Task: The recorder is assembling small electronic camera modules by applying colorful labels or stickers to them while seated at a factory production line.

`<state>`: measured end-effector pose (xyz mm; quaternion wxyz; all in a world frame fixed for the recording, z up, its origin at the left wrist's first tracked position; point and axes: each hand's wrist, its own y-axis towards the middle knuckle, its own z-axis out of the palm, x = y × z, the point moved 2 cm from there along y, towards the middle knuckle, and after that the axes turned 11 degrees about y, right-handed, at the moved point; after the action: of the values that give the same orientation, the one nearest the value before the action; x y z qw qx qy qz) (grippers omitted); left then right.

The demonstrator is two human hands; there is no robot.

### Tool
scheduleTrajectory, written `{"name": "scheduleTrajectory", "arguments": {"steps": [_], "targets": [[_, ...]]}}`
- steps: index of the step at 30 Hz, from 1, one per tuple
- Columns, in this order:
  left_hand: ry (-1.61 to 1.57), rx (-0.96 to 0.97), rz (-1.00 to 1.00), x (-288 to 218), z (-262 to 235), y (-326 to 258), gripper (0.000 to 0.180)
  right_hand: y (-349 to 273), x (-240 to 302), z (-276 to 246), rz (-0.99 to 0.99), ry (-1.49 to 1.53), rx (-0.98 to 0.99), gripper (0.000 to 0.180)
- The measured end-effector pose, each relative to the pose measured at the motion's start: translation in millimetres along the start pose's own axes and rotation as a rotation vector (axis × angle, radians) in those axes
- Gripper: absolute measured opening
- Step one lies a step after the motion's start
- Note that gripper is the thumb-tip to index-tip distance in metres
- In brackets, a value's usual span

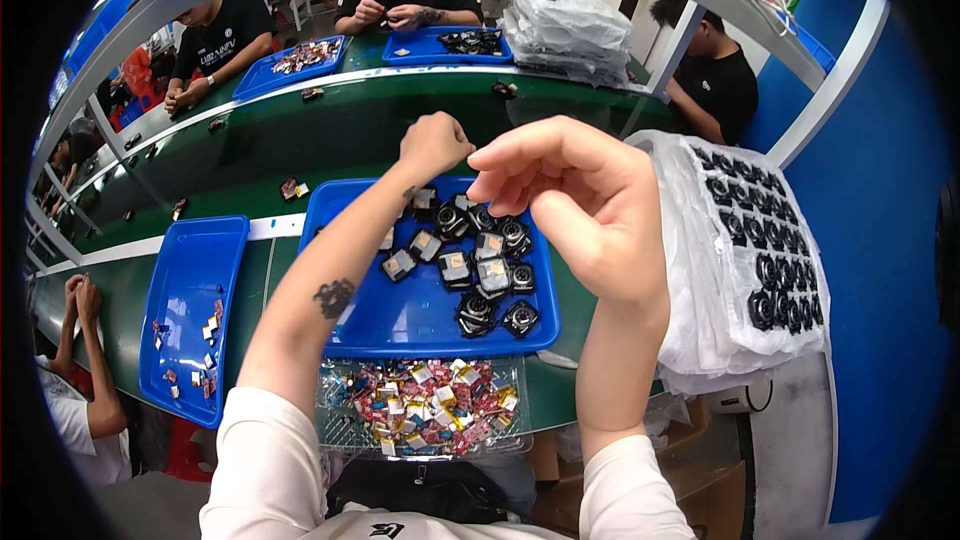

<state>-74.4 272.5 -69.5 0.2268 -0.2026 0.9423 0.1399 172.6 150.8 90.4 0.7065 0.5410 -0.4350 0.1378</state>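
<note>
My left hand [437,143] is raised over the far edge of a blue tray [350,325]. Its fingers curl in, and whatever they may hold is hidden. Close beside it on the right hangs my right hand [590,205], palm partly turned up, fingers bent and apart from the thumb, with nothing visible in it. Below both hands, the tray holds several black watch-like casings [476,312], some with a greyish rectangular piece [399,264] on top. Nearer me, a clear plastic tray [345,437] is filled with small red, white, yellow and blue electronic parts [440,402].
A stack of white trays [690,240] with black casings stands at right. Another blue tray [165,290] with a few small parts lies left. Beyond runs a green conveyor belt [350,135] carrying scattered parts; several co-workers sit around it. Metal frame posts [835,80] rise at right.
</note>
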Motion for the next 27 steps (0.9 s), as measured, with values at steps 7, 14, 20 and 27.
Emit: {"name": "scheduleTrajectory", "arguments": {"steps": [7, 14, 20, 27], "targets": [[0.066, 0.117, 0.209, -6.2, -138.1, -204.4, 0.025, 10.3, -20.2, 17.5, 0.112, -0.242, 0.076, 0.014], [-0.003, 0.157, 0.321, 21.0, -121.0, -326.2, 0.021, 7.8, -36.7, 49.2, -0.103, -0.463, 0.103, 0.027], [0.05, -0.02, 0.476, 17.7, -108.6, -318.0, 0.015, 5.7, -42.9, 54.1, -0.124, -0.476, 0.178, 0.048], [-0.262, -0.163, 0.506, -9.0, -177.6, -280.8, 0.005, 8.2, -41.1, 58.3, 0.116, -0.073, 0.235, 0.025]]}}
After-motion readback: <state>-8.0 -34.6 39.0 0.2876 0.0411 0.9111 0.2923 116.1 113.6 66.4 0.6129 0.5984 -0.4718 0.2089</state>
